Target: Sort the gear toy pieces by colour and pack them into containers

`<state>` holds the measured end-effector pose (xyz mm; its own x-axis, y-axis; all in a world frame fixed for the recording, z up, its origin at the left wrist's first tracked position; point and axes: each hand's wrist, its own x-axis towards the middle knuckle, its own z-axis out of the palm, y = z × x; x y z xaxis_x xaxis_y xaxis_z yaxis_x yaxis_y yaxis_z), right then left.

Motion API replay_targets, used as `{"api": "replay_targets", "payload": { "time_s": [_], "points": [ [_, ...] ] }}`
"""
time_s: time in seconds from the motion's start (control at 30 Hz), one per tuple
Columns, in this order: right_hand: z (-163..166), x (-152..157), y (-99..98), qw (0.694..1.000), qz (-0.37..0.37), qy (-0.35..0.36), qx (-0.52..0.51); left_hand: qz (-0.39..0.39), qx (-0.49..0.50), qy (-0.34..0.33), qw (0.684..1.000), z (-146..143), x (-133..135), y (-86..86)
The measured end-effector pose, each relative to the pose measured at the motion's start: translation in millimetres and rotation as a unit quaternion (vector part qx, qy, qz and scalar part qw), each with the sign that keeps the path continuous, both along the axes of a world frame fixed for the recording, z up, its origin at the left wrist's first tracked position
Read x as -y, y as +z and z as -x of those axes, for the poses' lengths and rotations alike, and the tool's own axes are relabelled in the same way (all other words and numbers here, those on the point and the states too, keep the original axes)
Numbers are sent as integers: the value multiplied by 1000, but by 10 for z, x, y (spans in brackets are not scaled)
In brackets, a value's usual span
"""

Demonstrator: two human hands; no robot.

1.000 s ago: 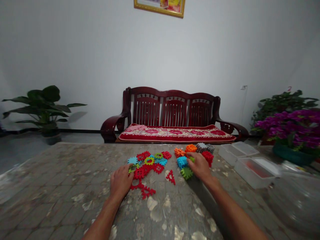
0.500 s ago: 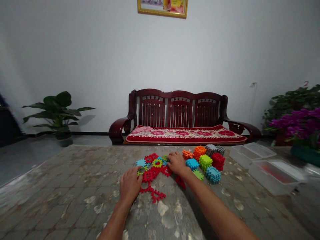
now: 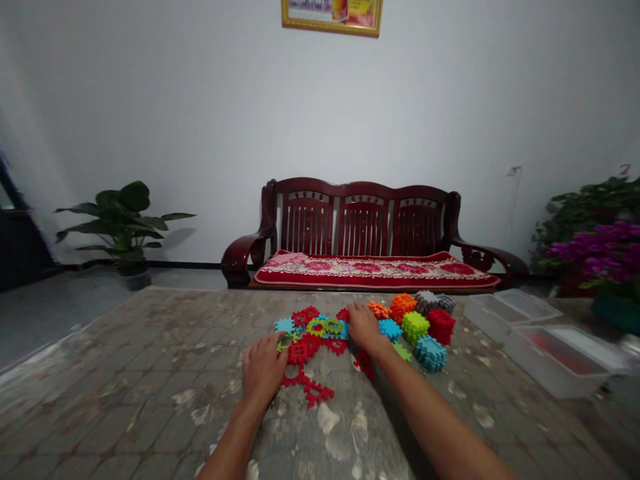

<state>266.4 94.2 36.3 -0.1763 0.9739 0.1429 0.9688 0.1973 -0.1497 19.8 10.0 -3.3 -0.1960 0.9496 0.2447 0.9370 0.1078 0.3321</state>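
Observation:
Toothed plastic tiles in red, blue and yellow-green lie in a spread cluster on the table; a red tile (image 3: 305, 315) is at its back. My left hand (image 3: 264, 367) rests low at the cluster's left edge, fingers stretched out, beside a green tile with an open middle (image 3: 287, 341). At the right end, my right hand (image 3: 364, 327) is bent down, its fingers closed at a small red tile (image 3: 343, 315); the fingertips are partly hidden. Two green frame tiles (image 3: 324, 327) lie on blue ones between my hands. A red triangular tile (image 3: 319, 393) extends toward me.
Right of my right hand stand stacks of tiles: orange (image 3: 403, 307), green (image 3: 415, 327), blue (image 3: 431, 353), red (image 3: 442, 327) and grey (image 3: 427, 302). Clear plastic boxes (image 3: 545, 370) sit farther right. A wooden sofa (image 3: 360, 227) is behind the patterned table (image 3: 175, 373).
My right hand has shifted slightly right, uncovering a green frame tile and a blue tile; a red tile now shows at its fingers. My left hand stays at the cluster's left edge.

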Motion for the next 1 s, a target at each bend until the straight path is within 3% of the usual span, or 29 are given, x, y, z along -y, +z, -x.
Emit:
{"api": "replay_targets", "payload": {
  "time_s": [0.5, 1.0],
  "points": [
    [2, -135, 78, 997, 80, 12, -4, -1, 8, -7, 1000, 11, 1, 2],
    [64, -79, 125, 997, 77, 26, 0, -8, 10, -4, 1000, 10, -6, -8]
  ]
}}
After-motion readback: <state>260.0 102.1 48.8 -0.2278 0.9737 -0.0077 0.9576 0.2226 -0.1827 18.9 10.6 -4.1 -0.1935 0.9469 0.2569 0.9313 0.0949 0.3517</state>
